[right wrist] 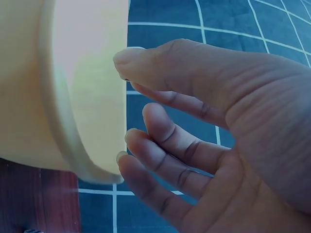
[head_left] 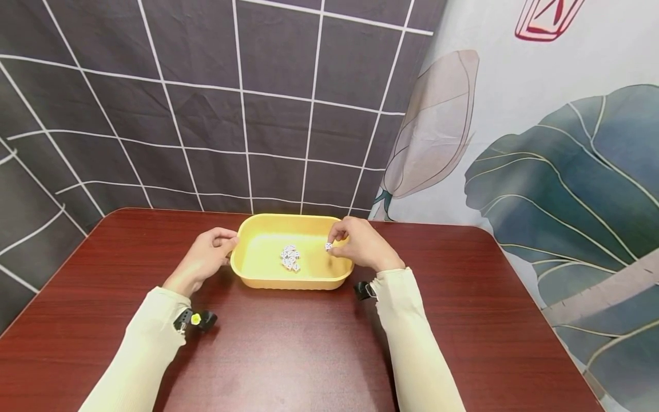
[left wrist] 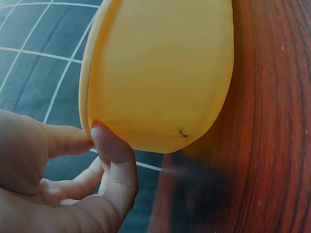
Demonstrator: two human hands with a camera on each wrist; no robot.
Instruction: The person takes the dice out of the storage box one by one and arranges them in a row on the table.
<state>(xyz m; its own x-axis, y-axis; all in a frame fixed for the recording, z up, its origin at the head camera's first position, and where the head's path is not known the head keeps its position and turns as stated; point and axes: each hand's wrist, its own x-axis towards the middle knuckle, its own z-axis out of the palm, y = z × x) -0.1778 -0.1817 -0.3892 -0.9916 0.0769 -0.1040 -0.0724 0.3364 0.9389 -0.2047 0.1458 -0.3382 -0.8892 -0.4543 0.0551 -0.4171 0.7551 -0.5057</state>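
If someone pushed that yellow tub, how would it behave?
The yellow tub is probably light and fairly stiff, judging by its thin, smooth wall. Low and broad, it would likely slide rather than tip. The dice heaped inside might scatter.

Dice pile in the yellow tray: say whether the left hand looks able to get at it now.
Probably yes, once it lets go: the left hand pinches the yellow tray at its left end, and only the tray's wall stands between it and the uncovered dice pile.
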